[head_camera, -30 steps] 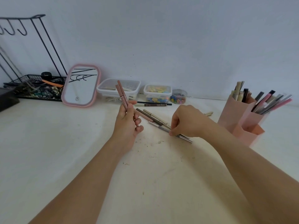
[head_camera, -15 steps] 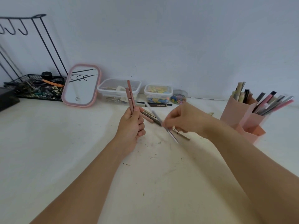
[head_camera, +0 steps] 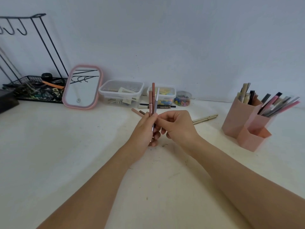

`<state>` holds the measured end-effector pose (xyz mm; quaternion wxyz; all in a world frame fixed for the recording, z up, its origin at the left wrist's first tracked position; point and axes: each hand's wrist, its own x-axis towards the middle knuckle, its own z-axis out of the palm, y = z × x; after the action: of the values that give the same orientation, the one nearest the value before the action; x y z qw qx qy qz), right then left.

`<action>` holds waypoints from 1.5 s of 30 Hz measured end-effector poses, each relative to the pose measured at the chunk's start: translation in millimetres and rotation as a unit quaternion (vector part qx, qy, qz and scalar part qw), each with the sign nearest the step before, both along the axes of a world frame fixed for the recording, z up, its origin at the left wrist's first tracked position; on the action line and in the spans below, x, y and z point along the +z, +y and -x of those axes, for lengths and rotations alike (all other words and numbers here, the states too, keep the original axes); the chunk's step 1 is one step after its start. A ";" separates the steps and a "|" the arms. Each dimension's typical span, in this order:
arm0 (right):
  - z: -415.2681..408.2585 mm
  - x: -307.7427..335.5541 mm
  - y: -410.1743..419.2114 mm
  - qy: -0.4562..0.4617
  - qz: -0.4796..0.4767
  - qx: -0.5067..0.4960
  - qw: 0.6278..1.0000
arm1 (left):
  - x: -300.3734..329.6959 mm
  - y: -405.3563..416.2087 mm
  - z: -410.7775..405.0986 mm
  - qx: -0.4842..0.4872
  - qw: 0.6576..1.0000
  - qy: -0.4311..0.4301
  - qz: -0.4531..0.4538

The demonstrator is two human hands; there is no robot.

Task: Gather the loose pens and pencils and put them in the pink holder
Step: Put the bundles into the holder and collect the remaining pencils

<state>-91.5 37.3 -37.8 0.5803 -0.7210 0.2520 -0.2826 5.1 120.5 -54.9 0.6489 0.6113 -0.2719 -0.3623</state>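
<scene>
Head view: the left hand grips three slim pencils upright over the white desk's middle: two brownish-pink pencils and a grey pencil. The right hand, fingers curled, pinches the grey one. The pink hexagonal plastic holder, already holding pens, stands near the desk's right edge.
</scene>
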 end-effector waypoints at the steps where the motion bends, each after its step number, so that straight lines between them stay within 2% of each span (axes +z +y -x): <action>1: -0.6 -1.6 0.7 -0.005 0.012 -0.007 1.000 | -0.1 0.6 0.2 0.002 1.000 -0.010 -0.011; 4: -2.5 -5.5 -1.1 -0.001 0.060 -0.015 0.998 | -0.8 1.7 -2.0 -0.005 1.000 0.000 -0.018; 7: -1.5 -3.2 -7.9 0.009 0.079 0.022 0.997 | 1.1 2.1 -4.2 0.008 1.000 0.019 -0.008; 9: -1.1 -2.4 -21.2 0.028 0.133 -0.004 0.991 | 2.4 2.1 -7.8 0.034 0.999 0.029 0.007; 12: -4.4 -6.6 -51.3 0.130 0.295 -0.092 0.942 | 2.1 4.5 -19.4 0.079 0.995 0.060 0.032; 14: -14.2 -11.7 -68.9 0.212 0.358 -0.085 0.905 | 2.0 6.9 -27.2 0.104 0.990 0.085 0.049; 18: -41.7 -14.8 -83.9 0.292 0.385 -0.055 0.874 | 0.6 11.1 -38.0 0.138 0.988 0.054 0.037; 24: -56.9 -17.3 -86.8 0.317 0.412 -0.076 0.851 | -0.3 12.3 -44.1 0.134 0.989 0.051 0.037; 27: -57.4 -18.8 -88.2 0.300 0.384 -0.078 0.869 | -0.4 11.3 -43.4 0.138 0.989 0.054 0.024; 31: -49.7 -7.7 -83.4 0.223 0.308 -0.068 0.922 | -0.6 10.2 -44.4 0.148 0.986 0.069 0.021; 35: -34.9 7.2 -53.6 0.143 0.139 0.004 0.980 | -1.3 9.2 -44.4 0.152 0.985 0.073 0.034; 39: -30.4 -2.4 -14.2 0.066 -0.009 0.073 0.995 | -0.3 10.4 -43.3 0.145 0.984 0.076 0.064; 41: -34.1 -12.0 -0.4 0.044 -0.019 0.096 0.994 | 0.6 11.1 -42.2 0.130 0.985 0.076 0.079; 45: -38.0 -19.7 5.4 0.010 0.047 0.103 0.994 | -2.0 12.0 -41.2 0.111 0.991 0.020 0.067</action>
<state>-53.5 42.8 -57.4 0.5691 -0.7725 0.1686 -0.2258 46.3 132.5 -56.9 0.7301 0.5854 -0.2129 -0.2810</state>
